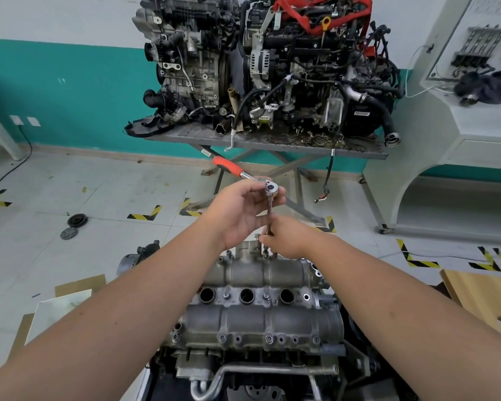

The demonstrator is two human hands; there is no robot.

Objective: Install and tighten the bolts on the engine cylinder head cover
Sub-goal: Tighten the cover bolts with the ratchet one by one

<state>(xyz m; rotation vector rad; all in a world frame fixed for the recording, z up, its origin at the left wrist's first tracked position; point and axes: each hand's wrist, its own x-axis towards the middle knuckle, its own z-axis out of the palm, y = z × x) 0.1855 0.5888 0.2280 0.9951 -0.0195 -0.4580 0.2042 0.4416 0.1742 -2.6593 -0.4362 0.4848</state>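
Observation:
The grey cylinder head cover point(261, 316) lies below me, with several bolts point(269, 338) seated along its near edge and three round plug holes in the middle. A ratchet wrench point(272, 189) with an orange handle point(227, 166) stands on a long extension bar point(269, 212) over the cover's far edge. My left hand point(240, 212) holds the ratchet head from the left, fingers curled round it. My right hand point(287, 238) pinches the lower end of the extension bar just above a bolt at the far side. The socket tip is hidden by my fingers.
A metal table point(261, 140) carrying two large engines stands ahead across the floor. A white training bench point(457, 134) is at the right. A wooden board point(480, 296) lies near my right arm, cardboard sheets point(70, 299) to the left, and two round parts point(73, 225) on the floor.

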